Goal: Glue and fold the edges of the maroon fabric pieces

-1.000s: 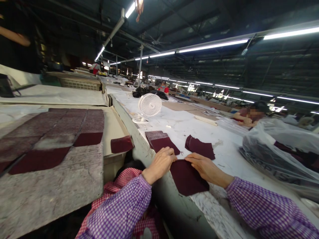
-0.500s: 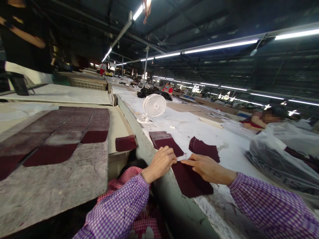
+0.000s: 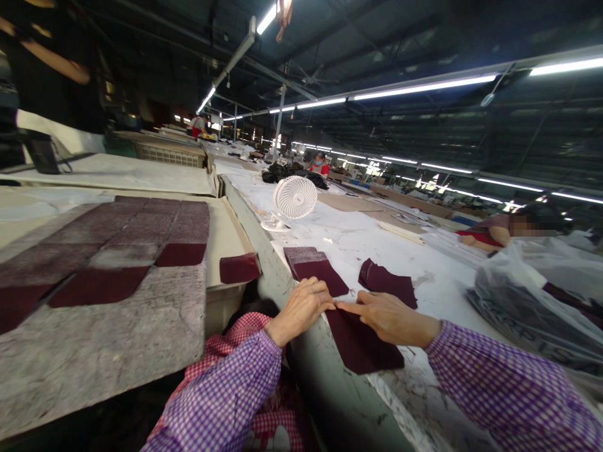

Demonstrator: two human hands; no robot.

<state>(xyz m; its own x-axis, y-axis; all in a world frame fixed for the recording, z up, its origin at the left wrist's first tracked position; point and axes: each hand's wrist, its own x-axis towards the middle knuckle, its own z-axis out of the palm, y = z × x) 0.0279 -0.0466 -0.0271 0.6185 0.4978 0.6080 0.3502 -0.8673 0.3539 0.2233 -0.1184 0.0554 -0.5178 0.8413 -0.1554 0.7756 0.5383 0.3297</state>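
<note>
A dark maroon fabric piece (image 3: pixel 365 345) lies along the near edge of the white table, its corner hanging slightly over. My left hand (image 3: pixel 301 309) has its fingers curled and pinched together at the far edge of this piece. From the other side my right hand (image 3: pixel 389 319) reaches in, index finger extended along the same edge and other fingers folded under, against the cloth. The fingertips of both hands nearly meet, and what lies between them is mostly hidden. Just beyond is a stack of maroon pieces (image 3: pixel 323 275), and to its right more cut pieces (image 3: pixel 389 282) overlap.
On the left, a grey-brown board (image 3: pixel 155 333) carries rows of maroon pieces (image 3: pixel 101 285); one small piece (image 3: pixel 239 269) lies apart. A white fan (image 3: pixel 295 197) stands ahead. A clear plastic bag (image 3: pixel 522 282) is at right, with a person (image 3: pixel 499 229) leaning behind it.
My right hand has shifted slightly left, its index fingertip now closer to my left fingertips. My left hand and the fabric stay nearly in place. The view has turned a little.
</note>
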